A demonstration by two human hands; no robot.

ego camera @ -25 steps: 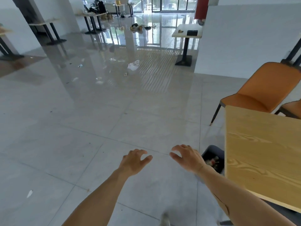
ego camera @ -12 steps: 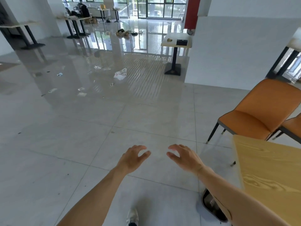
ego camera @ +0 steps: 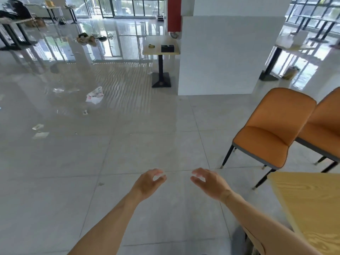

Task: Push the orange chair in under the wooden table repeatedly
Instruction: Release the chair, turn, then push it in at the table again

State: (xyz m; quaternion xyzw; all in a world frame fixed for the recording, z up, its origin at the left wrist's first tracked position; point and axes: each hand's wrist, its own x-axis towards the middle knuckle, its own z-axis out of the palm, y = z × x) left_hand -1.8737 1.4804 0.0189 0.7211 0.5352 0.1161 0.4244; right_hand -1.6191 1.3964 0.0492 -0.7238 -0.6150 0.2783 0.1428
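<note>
Head view: both hands, left (ego camera: 149, 183) and right (ego camera: 209, 183), empty, fingers loosely apart. Chair (ego camera: 272, 129) at 2 o'clock, clear of counter (ego camera: 312, 208). Risk: off-centre push skews it.

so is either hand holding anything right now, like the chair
Nothing is held. The left hand and right hand hang loosely curled over the floor, clear of the orange chair and the wooden table.

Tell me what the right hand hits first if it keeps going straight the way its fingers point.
Likely nothing: the right hand points forward-left over bare floor. The orange chair sits off to its right, outside that line, though depth is unclear.
</note>
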